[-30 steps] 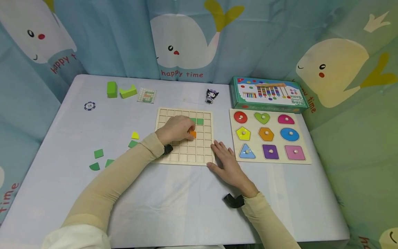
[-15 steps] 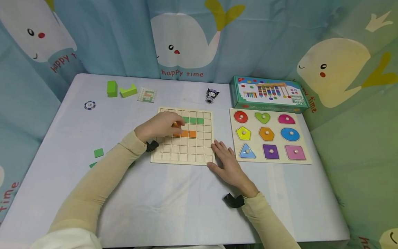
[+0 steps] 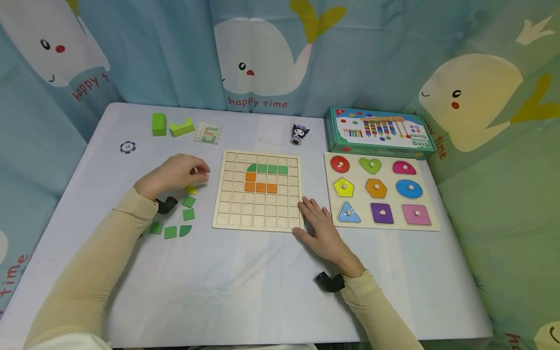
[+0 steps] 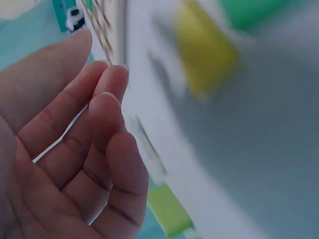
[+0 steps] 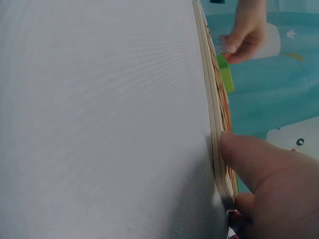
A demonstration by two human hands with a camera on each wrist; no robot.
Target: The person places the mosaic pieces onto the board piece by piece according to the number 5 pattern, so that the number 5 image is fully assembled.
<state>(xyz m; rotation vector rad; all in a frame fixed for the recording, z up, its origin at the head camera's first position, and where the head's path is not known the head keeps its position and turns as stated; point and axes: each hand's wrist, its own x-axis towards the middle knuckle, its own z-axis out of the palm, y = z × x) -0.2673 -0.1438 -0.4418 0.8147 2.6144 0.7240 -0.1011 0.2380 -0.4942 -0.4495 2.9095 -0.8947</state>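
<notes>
In the head view my left hand (image 3: 177, 172) is held left of the wooden grid board (image 3: 236, 209), above a yellow piece (image 3: 191, 189). Its fingers are loosely bent, and the left wrist view shows nothing between thumb and fingertips. My right hand (image 3: 321, 236) rests at the board's right edge with fingers extended, the thumb (image 5: 249, 154) touching the rim in the right wrist view. On the board lie a row of green tiles (image 3: 272, 169), a rounded one at its left end, and an L of orange tiles (image 3: 260, 187). Loose green pieces (image 3: 188, 214) lie near my left forearm, partly hidden by it.
A knob puzzle board (image 3: 380, 192) lies to the right, with a green game box (image 3: 380, 132) behind it. Along the back stand a small figurine (image 3: 299, 134), a pattern card (image 3: 208, 132) and green blocks (image 3: 159, 125). A poker chip (image 3: 128, 147) lies at left.
My left hand has withdrawn leftward from the board to the loose pieces, uncovering the orange L and the rounded green tile. My right hand stays at the board's edge.
</notes>
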